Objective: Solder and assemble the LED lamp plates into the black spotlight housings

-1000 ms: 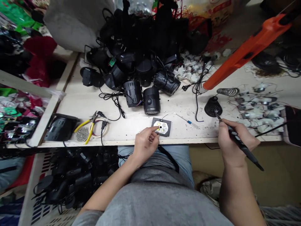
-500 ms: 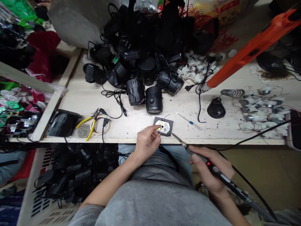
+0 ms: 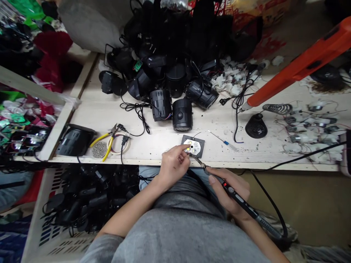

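Observation:
My right hand [image 3: 230, 188] is wrapped round a black soldering iron [image 3: 241, 202] with a small red light on it. The iron's tip reaches the lower edge of a white LED board [image 3: 196, 145], close to my left fingers. The board lies on a dark square plate [image 3: 201, 151] near the bench's front edge. Over the board's left side is my left hand [image 3: 175, 162], index finger on the board and the other fingers curled in. Whatever those fingers pinch is hidden. A thin screwdriver with a blue end [image 3: 225, 142] lies right of the plate.
Yellow-handled cutters [image 3: 109, 146], a dish of small screws [image 3: 99, 149] and a tape roll [image 3: 124, 146] lie left. Black lamp housings [image 3: 182, 115] pile up behind. An orange arm [image 3: 296, 67] slants in from the right, near small white motors [image 3: 301, 137]. A crate of black parts [image 3: 46, 223] stands below.
My right hand has moved left and slightly up, bringing the soldering iron's tip from beside the plate to the board's lower edge. My left hand stays at the board. The view has shifted slightly.

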`<state>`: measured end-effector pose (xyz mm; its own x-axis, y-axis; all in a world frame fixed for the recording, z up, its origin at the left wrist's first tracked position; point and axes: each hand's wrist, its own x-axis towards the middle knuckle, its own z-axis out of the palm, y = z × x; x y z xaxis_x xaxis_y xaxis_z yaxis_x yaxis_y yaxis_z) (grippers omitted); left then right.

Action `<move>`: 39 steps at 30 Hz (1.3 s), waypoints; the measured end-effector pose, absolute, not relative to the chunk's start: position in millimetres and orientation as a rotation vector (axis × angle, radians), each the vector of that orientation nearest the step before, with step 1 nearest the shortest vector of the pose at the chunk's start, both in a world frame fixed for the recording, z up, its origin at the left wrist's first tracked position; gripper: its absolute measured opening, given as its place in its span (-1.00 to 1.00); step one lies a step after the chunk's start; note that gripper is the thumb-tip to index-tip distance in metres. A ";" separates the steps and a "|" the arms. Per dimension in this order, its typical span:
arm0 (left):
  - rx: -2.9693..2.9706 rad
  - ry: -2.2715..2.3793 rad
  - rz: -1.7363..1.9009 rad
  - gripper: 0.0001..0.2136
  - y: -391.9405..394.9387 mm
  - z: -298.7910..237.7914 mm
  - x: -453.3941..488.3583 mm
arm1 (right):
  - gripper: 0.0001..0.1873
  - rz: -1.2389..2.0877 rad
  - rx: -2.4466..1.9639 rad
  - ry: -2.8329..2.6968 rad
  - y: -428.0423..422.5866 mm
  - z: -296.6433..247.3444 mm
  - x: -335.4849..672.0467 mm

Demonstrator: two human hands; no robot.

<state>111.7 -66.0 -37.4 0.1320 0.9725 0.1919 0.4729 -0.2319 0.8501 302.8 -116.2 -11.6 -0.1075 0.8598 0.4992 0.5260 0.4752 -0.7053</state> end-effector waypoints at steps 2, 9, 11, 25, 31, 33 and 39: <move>1.788 1.392 1.022 -0.67 -65.7 -37.5 111.4 | -0.75 0.445 -1.183 -1.770 -115.9 -12.1 302.4; 1.786 1.395 1.020 -0.68 -65.3 -36.7 111.0 | -0.72 0.448 -1.167 -1.779 -115.5 -12.2 301.2; 1.789 1.403 1.008 -0.67 -65.5 -36.5 111.3 | -0.72 0.451 -1.176 -1.780 -116.0 -12.7 301.3; 1.754 1.456 0.995 -0.66 -67.1 -36.8 113.8 | -0.73 0.425 -1.155 -1.690 -116.3 -18.2 303.1; 1.762 1.461 0.985 -0.66 -67.5 -35.7 114.6 | -0.71 0.436 -1.135 -1.695 -113.8 -19.4 300.0; 1.770 1.468 0.993 -0.66 -67.8 -35.2 115.4 | -0.71 0.443 -1.133 -1.702 -114.0 -19.3 300.4; 1.760 1.495 0.991 -0.63 -68.9 -35.7 117.6 | -0.70 0.430 -1.136 -1.716 -113.4 -20.1 301.4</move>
<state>117.6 -68.9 -35.7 0.0788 0.9856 0.1497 0.5217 -0.1687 0.8363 301.4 -113.4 -20.1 -0.0666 0.8409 0.5371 0.4884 0.4969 -0.7173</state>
